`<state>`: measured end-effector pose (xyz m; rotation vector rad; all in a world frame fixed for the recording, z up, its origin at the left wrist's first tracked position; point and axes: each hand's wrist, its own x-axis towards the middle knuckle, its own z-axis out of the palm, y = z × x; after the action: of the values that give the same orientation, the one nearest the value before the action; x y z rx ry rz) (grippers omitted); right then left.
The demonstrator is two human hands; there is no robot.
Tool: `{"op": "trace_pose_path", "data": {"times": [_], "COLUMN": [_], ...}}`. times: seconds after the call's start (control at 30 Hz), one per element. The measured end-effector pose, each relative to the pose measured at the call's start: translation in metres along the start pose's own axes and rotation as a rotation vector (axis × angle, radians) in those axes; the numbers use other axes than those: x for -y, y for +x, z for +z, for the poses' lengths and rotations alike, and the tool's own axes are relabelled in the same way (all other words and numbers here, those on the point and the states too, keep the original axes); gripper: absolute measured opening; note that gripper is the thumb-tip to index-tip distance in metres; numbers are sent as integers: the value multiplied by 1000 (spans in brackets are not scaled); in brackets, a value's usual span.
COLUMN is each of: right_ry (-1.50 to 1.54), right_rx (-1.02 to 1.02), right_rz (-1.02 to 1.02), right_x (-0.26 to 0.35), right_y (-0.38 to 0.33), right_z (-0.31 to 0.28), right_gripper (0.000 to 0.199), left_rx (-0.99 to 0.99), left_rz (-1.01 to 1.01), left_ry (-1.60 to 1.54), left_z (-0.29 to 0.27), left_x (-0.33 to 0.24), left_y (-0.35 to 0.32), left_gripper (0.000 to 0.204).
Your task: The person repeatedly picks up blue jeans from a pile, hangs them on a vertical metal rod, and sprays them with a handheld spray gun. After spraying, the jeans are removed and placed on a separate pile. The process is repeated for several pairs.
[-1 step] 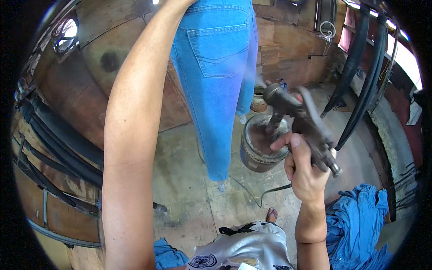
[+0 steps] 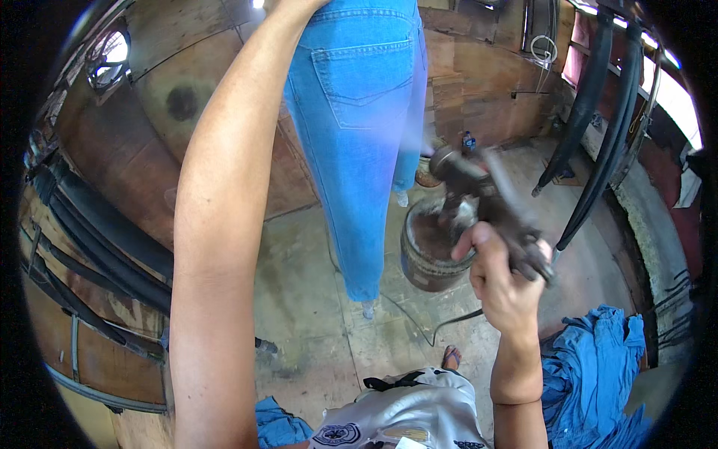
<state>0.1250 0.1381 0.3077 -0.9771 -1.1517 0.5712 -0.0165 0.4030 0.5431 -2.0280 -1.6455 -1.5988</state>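
Blue denim jeans (image 2: 348,161) are misted from a spray gun (image 2: 485,196) gripped in the right hand (image 2: 510,288).
The blurred gun is wrapped by the right fingers, its nozzle aimed toward 11 o'clock; the jeans are placed well apart from those fingers, at their 10 o'clock. The left hand (image 2: 299,6) is cropped near 12 o'clock, beside the jeans' upper end, so its fingers' state cannot be told.

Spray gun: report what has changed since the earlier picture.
The spray gun, in the right hand, has shifted slightly left with its nozzle lower; the pale mist reaches lower on the jeans. No grip visibly changed. The jeans, left forearm and blue cloth pile stayed put.
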Motion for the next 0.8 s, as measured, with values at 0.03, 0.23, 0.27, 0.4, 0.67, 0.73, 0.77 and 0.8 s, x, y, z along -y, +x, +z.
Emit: {"op": "trace_pose_path", "data": {"times": [0.03,0.23,0.27,0.4,0.67,0.73,0.77,0.8], "right_ry": [-55,-321,-357,-149,120,93,72,-11], "right_rx": [65,267,280,184,40,90,110,213], "right_rz": [118,320,326,216,-24,44,99,276], "right_x": [-6,-75,-80,-60,1,-16,-29,-41], "right_y": [0,12,15,32,70,74,70,68], "right_z": [-1,0,-1,-14,-29,-24,-21,-24], "right_gripper": [44,46,47,49,24,24,22,12], "left_rx": [5,-169,-63,184,202,310,313,315], "left_rz": [-9,2,96,347,167,223,232,242], "left_ry": [22,89,1,-392,-350,-362,-344,-330], "left_z": [-1,-11,-12,-22,-23,-28,-29,-30], "left_x": [-2,-6,-5,15,52,64,69,73], "left_y": [-3,-1,3,13,48,61,67,73], "left_gripper": [114,97,92,71,64,69,63,58]}}
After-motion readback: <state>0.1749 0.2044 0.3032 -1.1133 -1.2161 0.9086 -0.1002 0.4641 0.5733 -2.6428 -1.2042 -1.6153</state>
